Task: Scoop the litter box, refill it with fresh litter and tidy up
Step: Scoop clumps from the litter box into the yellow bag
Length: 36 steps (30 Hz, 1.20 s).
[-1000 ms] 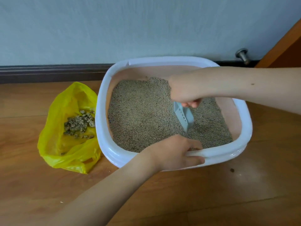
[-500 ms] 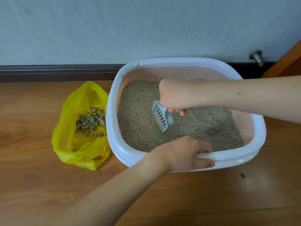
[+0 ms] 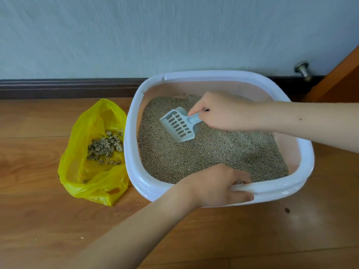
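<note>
Since a moment ago the pale blue slotted plastic litter scoop (image 3: pixel 178 124) has swung from pointing down into the litter to lying nearly flat, its slotted face turned up and its blade toward the left wall of the box. It sits over the grey-beige granular litter (image 3: pixel 213 152) in the left rear part of the white-rimmed, pink-walled plastic litter box (image 3: pixel 303 158), which stands on the brown wooden floor (image 3: pixel 38 220) against the wall. Whether the blade touches the litter cannot be told. The right hand (image 3: pixel 219 110) has its fingers curled round the scoop's short handle. The left hand (image 3: pixel 215 186) grips the box's near rim, thumb outside and fingers hooked over the edge into the box. Just beside the box's left wall lies an open yellow plastic bag (image 3: pixel 77 171) holding dark clumps of scooped litter (image 3: pixel 105 147). A metal doorstop (image 3: pixel 302 69) sticks out from the baseboard at the far right.
</note>
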Tool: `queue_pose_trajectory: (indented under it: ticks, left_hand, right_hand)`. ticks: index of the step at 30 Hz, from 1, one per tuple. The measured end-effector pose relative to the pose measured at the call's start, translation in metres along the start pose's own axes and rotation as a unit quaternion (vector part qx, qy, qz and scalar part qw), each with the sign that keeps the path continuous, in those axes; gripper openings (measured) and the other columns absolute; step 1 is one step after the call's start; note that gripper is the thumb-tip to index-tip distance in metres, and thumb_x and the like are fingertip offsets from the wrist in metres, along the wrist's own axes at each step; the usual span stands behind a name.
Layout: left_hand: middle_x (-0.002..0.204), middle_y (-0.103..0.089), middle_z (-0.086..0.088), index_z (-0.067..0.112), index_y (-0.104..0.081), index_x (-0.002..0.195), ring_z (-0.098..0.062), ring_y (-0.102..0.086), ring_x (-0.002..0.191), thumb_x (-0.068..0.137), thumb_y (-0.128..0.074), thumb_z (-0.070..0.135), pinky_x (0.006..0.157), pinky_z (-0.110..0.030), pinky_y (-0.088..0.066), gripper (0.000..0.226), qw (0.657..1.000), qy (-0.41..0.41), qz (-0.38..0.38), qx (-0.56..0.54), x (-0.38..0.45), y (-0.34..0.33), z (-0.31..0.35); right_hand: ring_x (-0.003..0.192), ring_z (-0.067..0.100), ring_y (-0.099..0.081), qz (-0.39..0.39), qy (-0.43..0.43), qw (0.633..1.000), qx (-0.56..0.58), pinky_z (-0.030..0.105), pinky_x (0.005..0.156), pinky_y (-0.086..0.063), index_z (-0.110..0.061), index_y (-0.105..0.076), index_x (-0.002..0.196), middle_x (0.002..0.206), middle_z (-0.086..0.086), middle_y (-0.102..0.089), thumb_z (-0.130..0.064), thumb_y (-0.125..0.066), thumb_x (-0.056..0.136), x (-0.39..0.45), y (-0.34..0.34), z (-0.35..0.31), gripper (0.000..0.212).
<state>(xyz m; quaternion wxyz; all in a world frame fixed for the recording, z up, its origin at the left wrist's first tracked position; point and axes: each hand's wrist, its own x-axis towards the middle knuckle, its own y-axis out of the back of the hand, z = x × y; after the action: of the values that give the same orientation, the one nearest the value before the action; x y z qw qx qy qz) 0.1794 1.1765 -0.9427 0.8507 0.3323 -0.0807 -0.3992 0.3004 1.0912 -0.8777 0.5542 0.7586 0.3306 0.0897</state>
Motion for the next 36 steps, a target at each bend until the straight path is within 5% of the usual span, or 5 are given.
queue_pose_trajectory:
  ticks: [7,14,22,27,36]
  left_hand:
    - [0.072,-0.059,0.001,0.022,-0.059,0.100,-0.014,-0.052,0.066,0.091,-0.056,0.042,0.060,-0.031,-0.042,0.022,1.000,0.017,0.002,0.002,0.002,0.000,-0.001]
    - [0.079,-0.064,0.009,0.028,-0.065,0.097,-0.003,-0.058,0.072,0.092,-0.054,0.042,0.068,-0.025,-0.048,0.018,0.997,0.024,0.052,-0.042,0.005,0.005,-0.002]
    - [0.094,-0.063,0.004,0.016,-0.066,0.099,-0.012,-0.057,0.082,0.089,-0.058,0.014,0.079,-0.030,-0.049,0.013,0.974,0.076,0.208,0.052,0.050,0.044,-0.021]
    - [0.122,-0.053,0.001,0.017,-0.053,0.128,-0.016,-0.057,0.101,0.083,-0.068,0.023,0.085,-0.026,-0.045,0.048,0.982,0.045,0.160,0.096,0.089,0.034,-0.013]
    - [0.136,-0.035,-0.008,0.008,-0.024,0.143,-0.027,-0.035,0.126,0.064,-0.078,0.056,0.105,-0.039,-0.035,0.107,0.970,0.085,0.155,0.168,0.142,-0.006,-0.008]
  right_hand:
    - [0.058,0.029,-0.054,0.056,0.128,0.971,-0.194,0.034,0.049,-0.041,-0.021,-0.059,0.130,0.071,0.005,-0.057,-0.017,-0.038,0.092,-0.059,-0.006,0.056,0.044]
    - [0.087,0.023,-0.054,0.027,0.004,0.989,-0.149,0.028,0.071,-0.034,-0.031,-0.042,0.143,0.098,0.003,-0.060,-0.014,-0.041,0.100,-0.110,0.009,0.101,0.046]
    - [0.058,0.013,-0.050,-0.012,-0.053,0.989,-0.140,0.027,0.057,-0.033,-0.017,-0.057,0.070,0.061,0.002,-0.054,-0.047,-0.028,0.091,-0.145,0.039,0.121,0.046]
    - [0.071,0.006,-0.057,-0.047,-0.085,0.987,-0.125,0.018,0.063,-0.042,-0.020,-0.073,0.100,0.084,-0.005,-0.069,-0.051,-0.047,0.089,-0.133,0.046,0.143,0.042]
    - [0.096,0.012,-0.041,-0.067,0.013,0.959,-0.275,0.021,0.077,-0.031,-0.029,-0.061,0.123,0.101,-0.011,-0.048,-0.038,-0.051,0.096,-0.107,0.046,0.162,0.030]
